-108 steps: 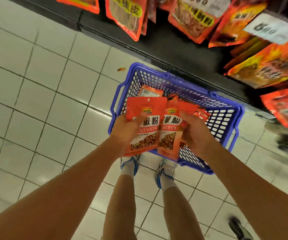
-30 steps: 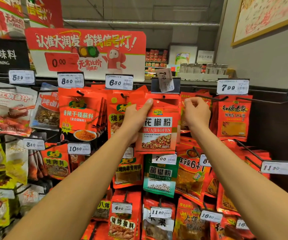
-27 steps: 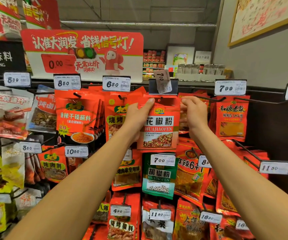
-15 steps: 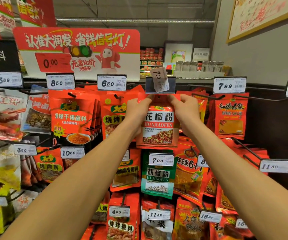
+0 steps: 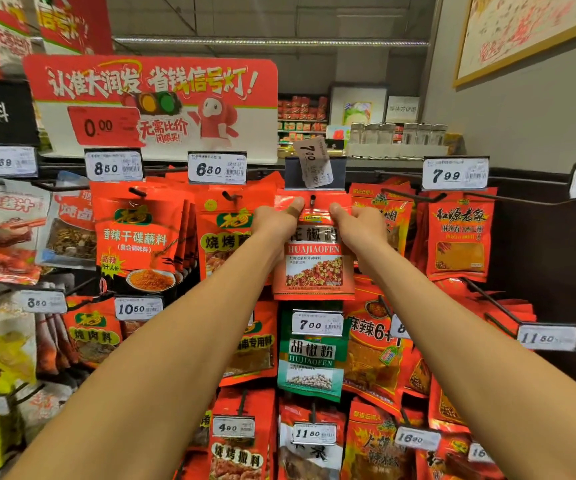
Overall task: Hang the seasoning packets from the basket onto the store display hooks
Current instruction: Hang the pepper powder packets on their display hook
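At far left, pale and yellow pouches [image 5: 2,230] are seen hanging under a price tag reading 5.89 [image 5: 9,161]. Next to these, a stack of red dipping-spice packets [image 5: 137,237] is hung below the 8.50 tag [image 5: 113,166], and a barbecue-seasoning packet [image 5: 224,233] below the 6.30 tag [image 5: 217,169]. A large red promotional sign [image 5: 151,105] is mounted above these rows.

The left hand [image 5: 276,220] is raised to the top left corner of the red seasoning packet marked HUAJIAOFEN [image 5: 314,268]. Its grip is pinching that corner, with the thumb laid flat across the front of the packet's upper edge.

The packet is held upright at the display hook [image 5: 313,199], whose dark tip is seen projecting through the packet's top strip, between the two thumbs. Directly above, a loose 7.00 label [image 5: 314,162] sits crooked in a grey holder [image 5: 314,174]. Below the packet, a green pepper-powder packet [image 5: 311,362] is hung beneath its own 7.00 tag [image 5: 317,323].

The right hand [image 5: 359,223] is placed at the top right corner of the same packet, its grip likewise pinching the edge, thumb on the front, remaining fingers hidden behind.

Further right, red packets [image 5: 459,237] are hung under the 7.99 tag [image 5: 454,173], and an 11.50 tag [image 5: 546,337] is fixed lower down.
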Tool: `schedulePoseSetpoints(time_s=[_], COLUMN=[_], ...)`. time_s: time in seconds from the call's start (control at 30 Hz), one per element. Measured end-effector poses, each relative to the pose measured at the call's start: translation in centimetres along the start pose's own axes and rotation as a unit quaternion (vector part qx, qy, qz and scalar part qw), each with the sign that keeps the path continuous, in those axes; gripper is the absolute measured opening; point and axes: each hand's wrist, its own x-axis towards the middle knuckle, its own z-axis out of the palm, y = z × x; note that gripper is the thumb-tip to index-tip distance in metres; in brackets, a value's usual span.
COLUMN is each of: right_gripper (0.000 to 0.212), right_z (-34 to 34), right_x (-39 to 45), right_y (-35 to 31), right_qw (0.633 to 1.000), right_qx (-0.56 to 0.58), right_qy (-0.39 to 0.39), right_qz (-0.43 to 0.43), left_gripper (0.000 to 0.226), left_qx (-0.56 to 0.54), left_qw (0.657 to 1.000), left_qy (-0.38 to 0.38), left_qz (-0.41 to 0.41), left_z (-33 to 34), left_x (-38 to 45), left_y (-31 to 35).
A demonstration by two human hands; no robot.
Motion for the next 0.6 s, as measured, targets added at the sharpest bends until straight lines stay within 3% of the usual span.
schedulePoseSetpoints(time_s=[0.13,0.2,0.37,0.47,0.6], right_gripper=[0.036,0.036,0.040,0.024,0.020], right_z=[0.5,0.4,-2.5,-4.5,-4.6], right_x=[0.9,1.0,-1.8,-5.1,-10.0], right_y=[-0.3,-0.1,1.9,3.0,4.7], right_qw=[0.999,0.999,0.999,0.994,0.997], right_qx=[0.018,0.024,-0.019,-0.054,0.062], right_qy=[0.010,0.005,0.031,0.067,0.010], right_qz=[0.032,0.037,0.004,-0.061,-0.042], left_gripper=[0.054,0.058,0.022,0.006,0.013], left_qx=[0.061,0.057,0.014,0.022,0.017], left_qw=[0.998,0.998,0.997,0.994,0.993], left_qy=[0.022,-0.003,-0.065,-0.053,-0.090], left_qz=[0.003,-0.002,0.034,0.095,0.081], left_z=[0.7,0.5,-3.4,-6.9,-11.4], left_x=[0.4,0.6,-1.7,-4.9,-8.9], left_y=[0.6,0.4,-1.2,-2.5,-5.7])
